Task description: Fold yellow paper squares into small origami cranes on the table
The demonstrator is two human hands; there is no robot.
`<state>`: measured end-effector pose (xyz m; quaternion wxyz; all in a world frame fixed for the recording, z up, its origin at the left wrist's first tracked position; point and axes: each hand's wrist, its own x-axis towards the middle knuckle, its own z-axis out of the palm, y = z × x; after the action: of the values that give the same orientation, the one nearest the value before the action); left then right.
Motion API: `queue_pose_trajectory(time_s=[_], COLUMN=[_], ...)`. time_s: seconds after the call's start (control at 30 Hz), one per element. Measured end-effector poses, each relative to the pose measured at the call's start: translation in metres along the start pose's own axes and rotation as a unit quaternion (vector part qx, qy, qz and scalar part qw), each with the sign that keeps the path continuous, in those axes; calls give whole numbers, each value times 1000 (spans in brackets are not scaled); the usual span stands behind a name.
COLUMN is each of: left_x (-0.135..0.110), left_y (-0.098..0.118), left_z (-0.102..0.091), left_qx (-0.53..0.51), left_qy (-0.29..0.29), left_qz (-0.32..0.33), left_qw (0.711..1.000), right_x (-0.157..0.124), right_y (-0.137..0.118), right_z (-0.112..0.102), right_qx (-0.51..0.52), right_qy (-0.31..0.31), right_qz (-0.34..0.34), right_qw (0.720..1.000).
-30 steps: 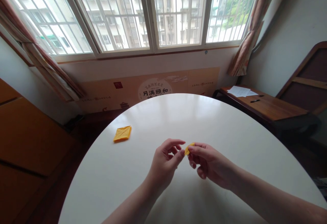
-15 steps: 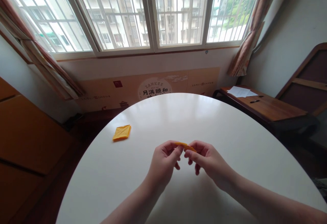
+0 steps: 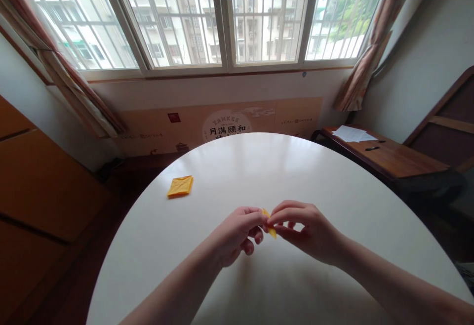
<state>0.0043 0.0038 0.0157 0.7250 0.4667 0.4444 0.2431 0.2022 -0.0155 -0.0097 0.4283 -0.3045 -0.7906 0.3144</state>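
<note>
A small piece of folded yellow paper [image 3: 272, 231] is held just above the table, tilted steeply and partly covered by fingers. My left hand [image 3: 242, 231] pinches it between thumb and forefinger, its other fingers curled below. From the right, the thumb and fingertips of my right hand [image 3: 305, 223] close on the paper's edge. A flat yellow folded square [image 3: 180, 186], creased on top, lies on the white table to the left, apart from both hands.
The round white table [image 3: 155, 261] spreads beneath my hands. At the back right, a wooden bench [image 3: 411, 159] bears white papers [image 3: 353, 134] and a small dark object [image 3: 372, 148]. A printed cardboard panel [image 3: 188, 117] stands behind, under the barred window [image 3: 264, 33]. A wooden cabinet [image 3: 33, 182] is at left.
The yellow paper in my hands has turned from nearly level to steep. My right hand has shifted its grip, with its fingers now over the paper's right side. The view has shifted slightly.
</note>
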Motion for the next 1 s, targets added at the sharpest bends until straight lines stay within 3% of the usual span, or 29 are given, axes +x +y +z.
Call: queue_pose_trajectory(time_s=[0.13, 0.23, 0.33, 0.5, 0.73, 1.0], left_x=[1, 2, 2, 1, -4, -7], left_y=[-3, -4, -4, -8, -11, -9], left_z=[-2, -1, 2, 8, 8, 6], left_qx=[17, 0, -14, 72, 215, 249], left_qy=[-20, 14, 61, 70, 132, 113], left_qz=[7, 36, 100, 240, 362, 397], left_qw=[1000, 999, 993, 965, 897, 876], right_x=[0, 0, 1, 1, -1, -2], right_y=[0, 1, 2, 3, -2, -1], right_z=[1, 3, 4, 4, 9, 9], right_qx=[-12, -20, -21, -13, 10, 26], right_qy=[21, 50, 101, 167, 176, 168], right_qz=[-17, -18, -13, 4, 11, 8], right_qw=[1000, 998, 995, 986, 984, 985])
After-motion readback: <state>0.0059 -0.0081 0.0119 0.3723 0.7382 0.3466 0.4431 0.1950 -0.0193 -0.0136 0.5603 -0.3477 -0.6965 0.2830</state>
